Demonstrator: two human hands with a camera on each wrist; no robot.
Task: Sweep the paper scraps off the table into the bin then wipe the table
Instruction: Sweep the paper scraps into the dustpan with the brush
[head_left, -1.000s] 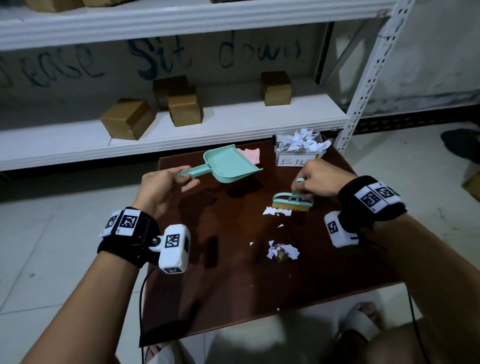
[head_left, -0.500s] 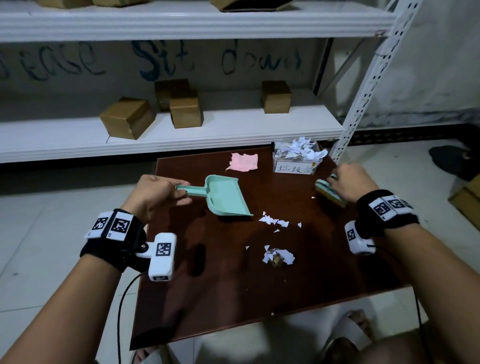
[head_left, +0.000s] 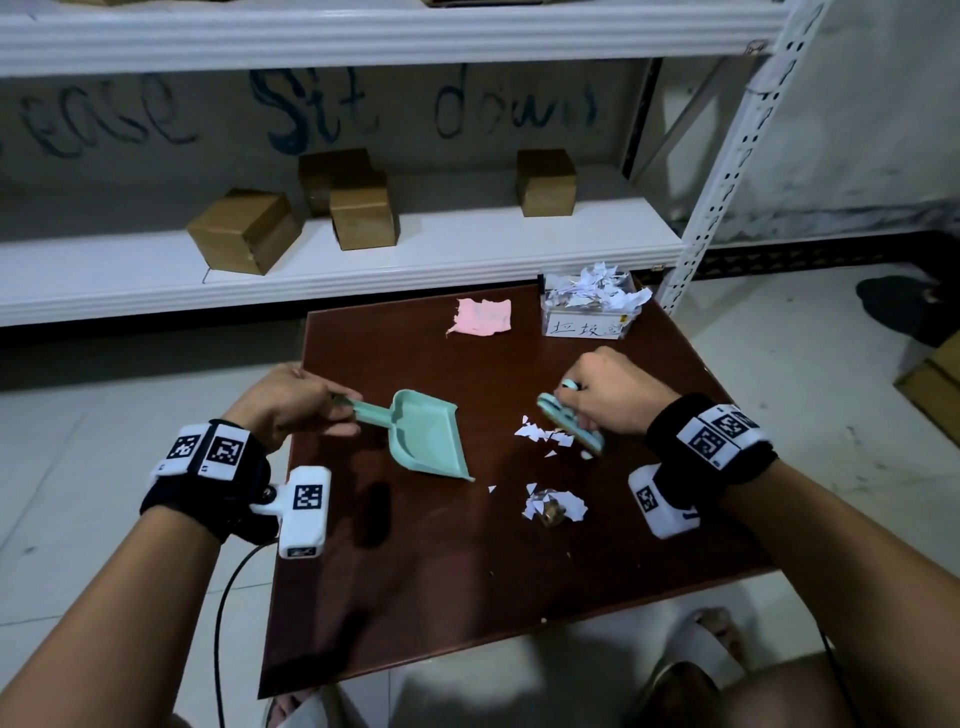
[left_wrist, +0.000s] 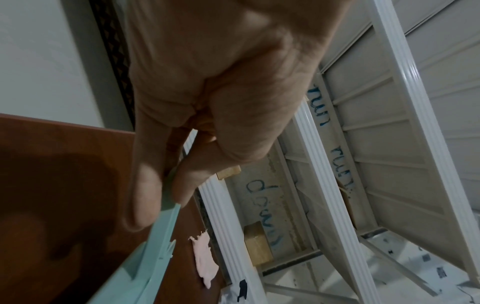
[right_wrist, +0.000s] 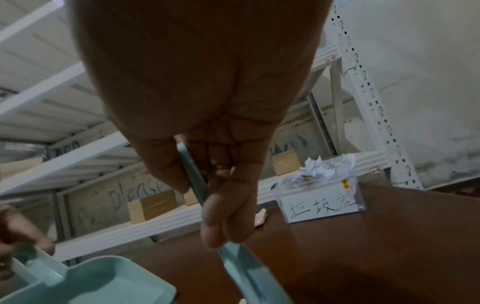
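Note:
My left hand (head_left: 298, 402) grips the handle of a mint-green dustpan (head_left: 428, 441) whose mouth rests on the dark brown table (head_left: 441, 597), facing the scraps. My right hand (head_left: 605, 395) holds a small mint brush (head_left: 571, 423) down on the table just right of a cluster of white paper scraps (head_left: 543, 434). A second pile of scraps (head_left: 553, 506) with a small brown lump lies nearer me. The clear bin (head_left: 587, 309), labelled and heaped with scraps, stands at the table's far right. The left wrist view shows fingers pinching the dustpan handle (left_wrist: 166, 197); the right wrist view shows the brush handle (right_wrist: 197, 185) in the fingers.
A pink cloth (head_left: 480, 316) lies at the far middle of the table beside the bin. White shelving (head_left: 337, 260) with several cardboard boxes stands right behind the table; its upright post (head_left: 722, 171) is at the far right corner. My sandalled feet show below the near edge.
The right hand brought the brush from the table's far right edge back in beside the scrap cluster. The left hand lowered the dustpan and slid it nearer the scraps.

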